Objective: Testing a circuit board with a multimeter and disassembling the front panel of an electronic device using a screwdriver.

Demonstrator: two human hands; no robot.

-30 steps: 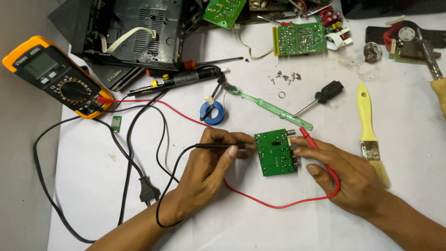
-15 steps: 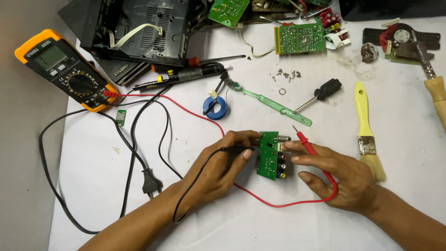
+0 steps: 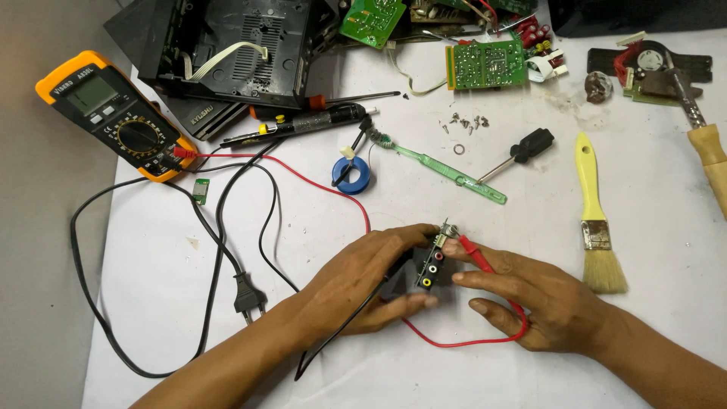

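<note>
Head view shows the left hand [image 3: 363, 280] closed around a small circuit board [image 3: 433, 261] stood on edge below the blue solder coil [image 3: 351, 175], the right hand [image 3: 541, 303] pinching the red probe [image 3: 475, 252] onto its top, while the black probe's contact is hidden.

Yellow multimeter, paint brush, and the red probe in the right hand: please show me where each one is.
Yellow multimeter [image 3: 113, 113], head view, on its dial face.
Paint brush [image 3: 589, 185], head view, on its yellow handle.
Red probe [image 3: 475, 251], head view, on its red grip, by the right hand [image 3: 545, 307].
</note>
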